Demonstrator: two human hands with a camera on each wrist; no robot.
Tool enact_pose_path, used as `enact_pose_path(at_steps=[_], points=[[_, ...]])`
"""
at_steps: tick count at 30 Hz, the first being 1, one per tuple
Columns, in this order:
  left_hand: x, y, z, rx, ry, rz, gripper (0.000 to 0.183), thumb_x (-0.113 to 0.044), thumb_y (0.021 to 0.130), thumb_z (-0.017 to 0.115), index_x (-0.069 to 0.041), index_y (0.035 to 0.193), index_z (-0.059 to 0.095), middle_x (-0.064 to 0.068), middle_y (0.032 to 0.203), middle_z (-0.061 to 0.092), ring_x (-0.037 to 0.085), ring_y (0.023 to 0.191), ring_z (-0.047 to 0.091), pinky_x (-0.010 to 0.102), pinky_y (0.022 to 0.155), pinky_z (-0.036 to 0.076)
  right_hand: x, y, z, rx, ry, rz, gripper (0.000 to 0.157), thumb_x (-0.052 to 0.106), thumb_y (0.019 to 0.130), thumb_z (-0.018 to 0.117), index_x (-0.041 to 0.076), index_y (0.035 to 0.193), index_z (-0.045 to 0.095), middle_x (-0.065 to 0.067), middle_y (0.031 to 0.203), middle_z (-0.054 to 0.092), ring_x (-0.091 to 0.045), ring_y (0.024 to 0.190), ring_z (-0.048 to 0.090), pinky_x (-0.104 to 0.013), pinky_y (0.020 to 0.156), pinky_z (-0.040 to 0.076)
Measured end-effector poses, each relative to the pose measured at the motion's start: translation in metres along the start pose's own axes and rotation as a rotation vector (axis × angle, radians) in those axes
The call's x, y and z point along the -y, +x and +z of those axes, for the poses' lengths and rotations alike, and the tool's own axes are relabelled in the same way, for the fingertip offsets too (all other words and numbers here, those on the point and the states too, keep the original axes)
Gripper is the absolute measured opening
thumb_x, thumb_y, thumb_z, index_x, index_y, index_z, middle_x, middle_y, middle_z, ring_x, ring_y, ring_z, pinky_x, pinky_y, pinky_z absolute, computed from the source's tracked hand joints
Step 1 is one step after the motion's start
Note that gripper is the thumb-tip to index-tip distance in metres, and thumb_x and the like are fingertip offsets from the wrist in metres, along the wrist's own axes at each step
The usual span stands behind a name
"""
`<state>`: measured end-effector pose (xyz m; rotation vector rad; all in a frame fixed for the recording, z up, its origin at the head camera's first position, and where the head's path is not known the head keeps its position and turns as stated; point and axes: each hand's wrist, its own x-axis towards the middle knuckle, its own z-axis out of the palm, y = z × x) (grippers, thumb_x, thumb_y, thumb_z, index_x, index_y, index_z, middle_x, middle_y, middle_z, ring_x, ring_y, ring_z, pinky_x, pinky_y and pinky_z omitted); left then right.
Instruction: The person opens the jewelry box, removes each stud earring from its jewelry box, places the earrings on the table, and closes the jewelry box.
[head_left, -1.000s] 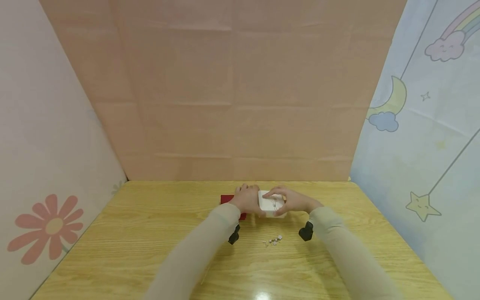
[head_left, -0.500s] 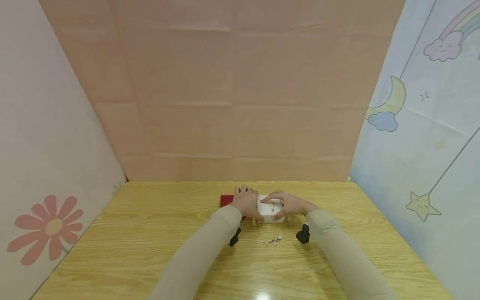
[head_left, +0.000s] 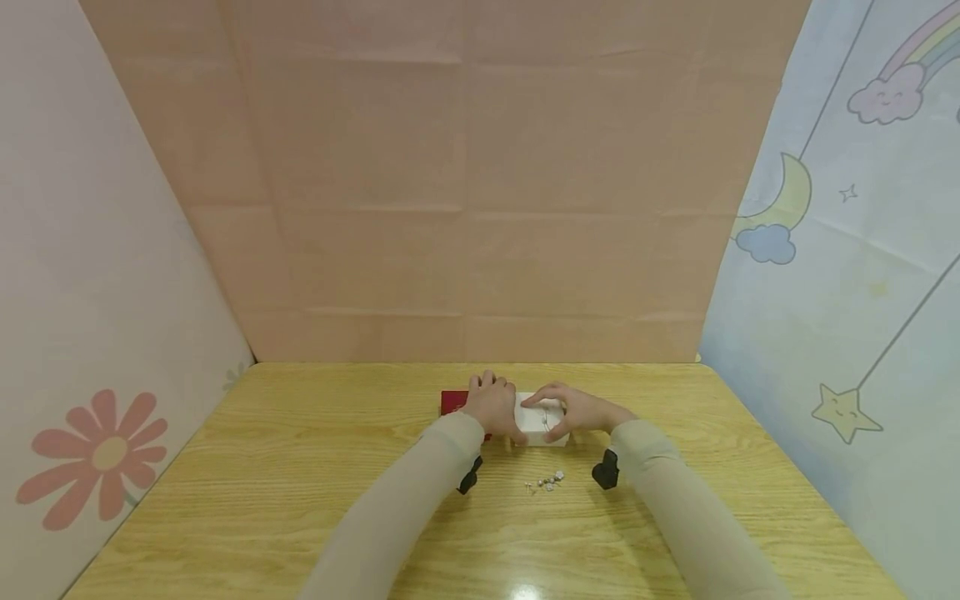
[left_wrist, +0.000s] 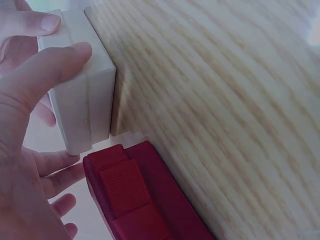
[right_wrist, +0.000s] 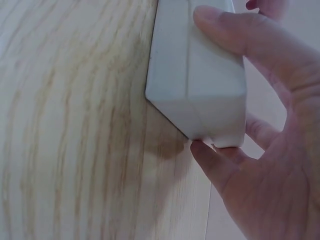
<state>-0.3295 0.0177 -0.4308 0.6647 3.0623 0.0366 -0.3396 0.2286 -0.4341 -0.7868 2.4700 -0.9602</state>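
Note:
A small white box point(head_left: 531, 422) sits on the wooden table between my two hands, with a thin fine line and a small pale charm-like detail on its top. My left hand point(head_left: 492, 405) grips its left end, the thumb lying on the near side. From the right, my right hand point(head_left: 590, 409) holds the other end between thumb and fingers. A seam runs round the box's sides in both wrist views. Partly hidden behind my left hand is a red box point(head_left: 453, 401); the left wrist view shows a ribbed red ribbon point(left_wrist: 127, 190) on it.
Several small earring-like pieces point(head_left: 558, 476) lie on the wooden table point(head_left: 337, 500) nearer to me. A pinkish sheet point(head_left: 480, 208) hangs at the table's back edge, and patterned panels stand at the left and right.
Over the first half second, both hands brought the white box slightly towards me, lower in the head view. Since then hands and box have stayed nearly still.

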Motion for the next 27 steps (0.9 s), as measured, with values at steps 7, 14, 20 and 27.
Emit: enact_pose_path(at_steps=[7, 14, 20, 27], points=[[0.006, 0.001, -0.002, -0.003, 0.0, 0.005, 0.094, -0.071, 0.06, 0.077, -0.015, 0.132, 0.054, 0.002, 0.125, 0.056, 0.025, 0.114, 0.04, 0.045, 0.095, 0.031, 0.004, 0.001, -0.003, -0.014, -0.036, 0.003, 0.074, 0.028, 0.075, 0.084, 0.026, 0.141, 0.05, -0.019, 0.158, 0.016, -0.045, 0.145, 0.009, -0.07, 0.105, 0.024], [0.032, -0.004, -0.037, -0.022, -0.15, 0.028, 0.108, -0.065, 0.062, 0.079, -0.014, 0.147, 0.038, 0.009, 0.15, 0.039, 0.034, 0.14, 0.028, 0.057, 0.113, 0.021, 0.025, -0.003, -0.018, -0.128, -0.078, -0.027, 0.075, 0.039, 0.081, 0.077, 0.025, 0.146, 0.042, -0.013, 0.157, 0.026, -0.041, 0.144, 0.02, -0.07, 0.104, 0.025], [0.056, -0.015, -0.079, -0.144, -0.256, 0.063, 0.098, -0.054, 0.069, 0.08, -0.011, 0.146, 0.039, 0.01, 0.15, 0.041, 0.032, 0.141, 0.031, 0.058, 0.113, 0.021, 0.057, -0.01, -0.035, -0.313, -0.113, -0.056, 0.066, 0.038, 0.087, 0.072, 0.023, 0.145, 0.044, -0.014, 0.151, 0.037, -0.04, 0.139, 0.031, -0.067, 0.105, 0.027], [0.065, -0.036, -0.102, -0.278, -0.222, 0.048, 0.09, -0.059, 0.08, 0.068, -0.01, 0.148, 0.036, 0.009, 0.151, 0.04, 0.029, 0.14, 0.034, 0.052, 0.115, 0.022, 0.089, -0.014, -0.039, -0.508, -0.198, -0.144, 0.069, 0.041, 0.087, 0.071, 0.02, 0.146, 0.042, -0.011, 0.151, 0.038, -0.037, 0.14, 0.031, -0.064, 0.107, 0.027]])
